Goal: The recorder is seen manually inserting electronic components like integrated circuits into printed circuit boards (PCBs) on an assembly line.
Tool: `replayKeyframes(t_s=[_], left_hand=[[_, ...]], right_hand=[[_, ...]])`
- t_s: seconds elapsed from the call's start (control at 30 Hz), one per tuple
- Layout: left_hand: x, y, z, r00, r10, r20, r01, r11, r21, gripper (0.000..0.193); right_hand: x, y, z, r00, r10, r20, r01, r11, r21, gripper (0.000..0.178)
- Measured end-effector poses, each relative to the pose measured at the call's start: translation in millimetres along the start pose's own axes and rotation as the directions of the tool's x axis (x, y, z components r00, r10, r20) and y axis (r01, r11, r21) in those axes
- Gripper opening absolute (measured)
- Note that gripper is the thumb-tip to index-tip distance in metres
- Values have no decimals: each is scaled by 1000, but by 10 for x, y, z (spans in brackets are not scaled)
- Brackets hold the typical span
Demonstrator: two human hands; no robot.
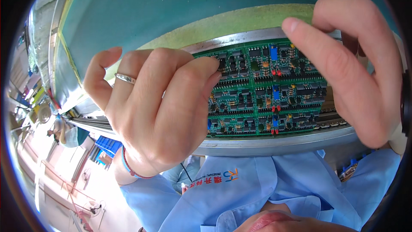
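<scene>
A green circuit board panel (264, 99) lies in front of me, split into several sections with black chips, blue box-shaped parts and red parts. My left hand (159, 99), with a ring and a thin red and blue wrist cord, is over the board's left part. Its thumb and forefinger are pinched together at the small black components; whatever is between the tips is too small or hidden to name. Above the board's right end hovers my right hand (360, 64), thumb stretched out and the other fingers bent, apart from the thumb. Some of its fingertips are hidden.
Metal rails (274, 146) run along the board's near and far sides. Beyond the far rail is a yellow-green strip (206, 23) and a green surface (171, 0). Blue bins (107, 145) and a person (71, 135) appear at the far left.
</scene>
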State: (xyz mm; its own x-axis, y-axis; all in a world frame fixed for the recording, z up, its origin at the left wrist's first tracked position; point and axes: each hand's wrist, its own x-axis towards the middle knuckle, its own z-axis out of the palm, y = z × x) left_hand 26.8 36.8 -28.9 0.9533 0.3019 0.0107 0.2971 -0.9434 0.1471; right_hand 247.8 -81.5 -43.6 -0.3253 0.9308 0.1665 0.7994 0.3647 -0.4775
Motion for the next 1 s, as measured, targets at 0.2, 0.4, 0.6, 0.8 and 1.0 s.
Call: replayKeyframes(t_s=[0.2, 0.4, 0.6, 0.8, 1.0], left_hand=[[16, 26, 24, 1000, 0, 24, -1, 999, 53, 17], [56, 51, -20, 999, 50, 22, -51, 996, 77, 11], [89, 144, 32, 995, 94, -34, -88, 986, 144, 15], [0, 176, 78, 999, -49, -11, 50, 981, 190, 14], [-5, 188, 55, 992, -28, -120, 56, 971, 232, 16]], right_hand=[[96, -15, 57, 997, -42, -71, 40, 999, -31, 44], [208, 28, 87, 994, -106, -32, 104, 993, -50, 38], [204, 50, 65, 992, -126, 29, 128, 988, -89, 32], [272, -98, 405, 962, -2, -274, -22, 996, -83, 23], [288, -109, 369, 947, 9, -322, -55, 989, -137, 20]])
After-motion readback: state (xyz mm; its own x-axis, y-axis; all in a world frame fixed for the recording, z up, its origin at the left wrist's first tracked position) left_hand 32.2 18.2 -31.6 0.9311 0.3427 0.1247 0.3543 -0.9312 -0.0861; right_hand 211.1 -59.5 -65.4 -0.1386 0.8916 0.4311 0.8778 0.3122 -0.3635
